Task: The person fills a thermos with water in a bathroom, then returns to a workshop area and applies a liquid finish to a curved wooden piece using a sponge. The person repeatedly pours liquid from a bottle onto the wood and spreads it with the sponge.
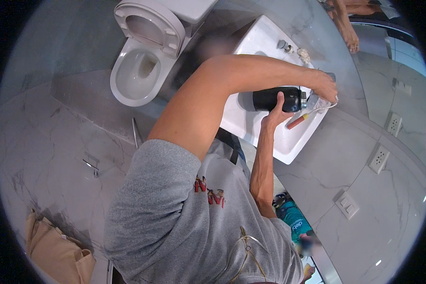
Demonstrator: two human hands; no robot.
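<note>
At one o'clock, over the white sink [291,147]: black bottle [268,99], tilted on its side, mouth toward three o'clock. Right hand [277,116]: thumb across bottle, other fingers hidden beneath, gripping. Left hand [323,86], beyond the mouth: fingers curled, object pinched cannot be told. Orange-and-yellow handle [297,122]: five o'clock from bottle. Likely risks: bottle dropping, through loosened grip; pale cord [324,107] snagging, if pulled against the mouth.

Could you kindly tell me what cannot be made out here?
All in the head view:
Left hand: its back mostly hides its grip.
Right hand: fingers mostly hidden by the black bottle.
White sink: partly covered by the left forearm.
Beige fabric: cut by lower edge.
</note>
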